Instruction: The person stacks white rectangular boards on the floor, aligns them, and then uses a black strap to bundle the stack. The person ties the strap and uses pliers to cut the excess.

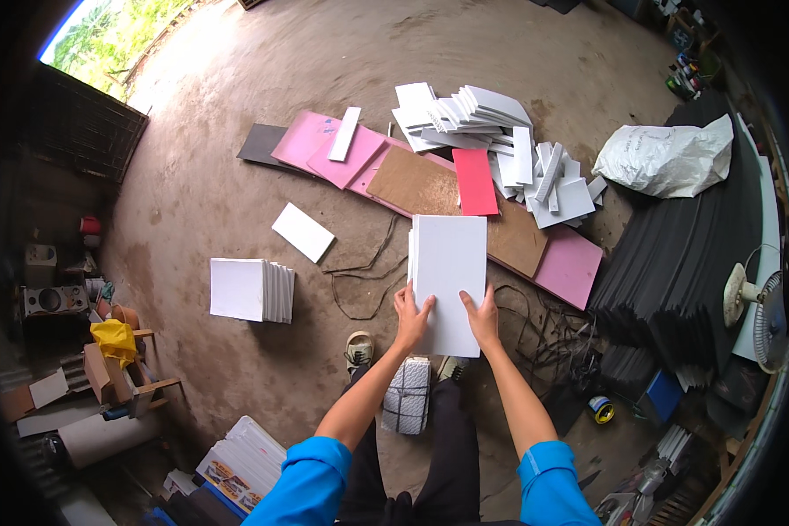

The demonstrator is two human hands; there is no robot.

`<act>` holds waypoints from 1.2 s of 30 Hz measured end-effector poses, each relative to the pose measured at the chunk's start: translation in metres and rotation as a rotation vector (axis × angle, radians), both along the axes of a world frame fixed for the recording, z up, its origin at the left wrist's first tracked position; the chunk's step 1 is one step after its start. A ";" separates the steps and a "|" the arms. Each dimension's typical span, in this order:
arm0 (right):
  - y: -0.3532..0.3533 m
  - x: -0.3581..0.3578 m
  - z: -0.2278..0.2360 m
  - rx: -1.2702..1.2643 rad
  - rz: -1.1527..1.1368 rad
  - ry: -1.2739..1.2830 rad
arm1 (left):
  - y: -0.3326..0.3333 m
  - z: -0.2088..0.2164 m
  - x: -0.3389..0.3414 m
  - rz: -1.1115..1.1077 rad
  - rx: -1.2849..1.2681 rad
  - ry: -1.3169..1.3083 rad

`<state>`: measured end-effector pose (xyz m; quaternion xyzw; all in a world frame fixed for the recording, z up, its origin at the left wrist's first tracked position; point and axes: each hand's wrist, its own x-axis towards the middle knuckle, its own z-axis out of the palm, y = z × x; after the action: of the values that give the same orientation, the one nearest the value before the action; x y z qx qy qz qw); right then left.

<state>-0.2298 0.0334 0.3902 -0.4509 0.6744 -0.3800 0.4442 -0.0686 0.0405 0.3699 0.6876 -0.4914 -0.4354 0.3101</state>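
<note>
Between my two hands I hold a stack of white rectangular foam-like boards [450, 272] in front of me. My left hand [411, 317] grips its left edge, thumb on the top face. On the right edge, my right hand [481, 316] is closed the same way. Below the stack, a bundle [407, 399] tied with dark cord sits between my legs, partly covered. A red board [475, 181] lies just beyond the held stack, on a row of brown [412, 180] and pink boards [568, 267]. My fingers' undersides are hidden.
A neat white stack [237, 289] stands left on the floor, with a single white board [303, 232] nearby. Loose white boards [491, 114] are heaped beyond. Dark cords [368, 272] lie on the floor. Black sheets [657, 245], a white sack [671, 158] and a fan [767, 320] line the right.
</note>
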 end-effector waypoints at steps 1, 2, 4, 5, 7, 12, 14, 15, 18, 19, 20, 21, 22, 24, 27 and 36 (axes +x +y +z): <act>0.000 -0.005 -0.009 -0.024 0.008 0.066 | 0.001 -0.003 -0.004 -0.003 0.006 -0.055; -0.002 -0.008 -0.019 -0.048 0.017 0.131 | 0.000 -0.006 -0.007 -0.010 0.030 -0.062; -0.008 -0.014 -0.027 -0.044 0.082 0.256 | -0.010 -0.005 -0.007 -0.020 0.079 -0.079; -0.011 -0.020 -0.030 -0.017 0.137 0.315 | -0.014 -0.004 -0.009 -0.024 0.092 -0.106; -0.015 -0.018 -0.026 0.040 0.223 0.342 | -0.015 -0.001 -0.006 -0.018 0.128 -0.167; -0.019 -0.005 -0.017 0.257 0.247 0.327 | -0.018 0.021 0.002 -0.090 0.203 -0.264; -0.020 -0.003 -0.017 0.225 0.124 0.317 | -0.028 0.029 0.004 -0.161 0.193 -0.203; -0.019 0.006 -0.018 0.215 0.072 0.303 | -0.029 0.021 0.012 -0.176 0.163 -0.110; -0.018 0.049 0.015 0.086 0.055 0.720 | -0.029 0.004 0.037 -0.216 0.163 0.124; -0.020 0.063 0.023 0.003 0.072 0.906 | -0.030 -0.002 0.044 -0.234 0.172 0.199; -0.023 0.075 0.023 -0.088 0.115 0.754 | -0.033 -0.008 0.054 -0.222 0.133 0.196; -0.024 0.079 0.024 0.002 0.161 0.808 | -0.037 -0.009 0.053 -0.196 0.163 0.237; -0.024 0.086 0.024 0.094 0.206 0.855 | -0.039 -0.008 0.054 -0.167 0.195 0.273; -0.023 0.101 0.021 0.233 0.246 0.956 | -0.039 -0.007 0.069 -0.147 0.218 0.268; -0.024 0.104 0.013 0.287 0.213 1.106 | -0.041 -0.006 0.103 -0.259 0.240 0.277; -0.034 0.140 0.015 0.379 0.215 1.093 | -0.040 -0.013 0.183 -0.154 0.313 0.291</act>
<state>-0.0899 -0.0003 0.4047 -0.5598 0.8124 0.0821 0.1410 0.1145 0.0001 0.3573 0.6177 -0.4190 -0.6234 0.2329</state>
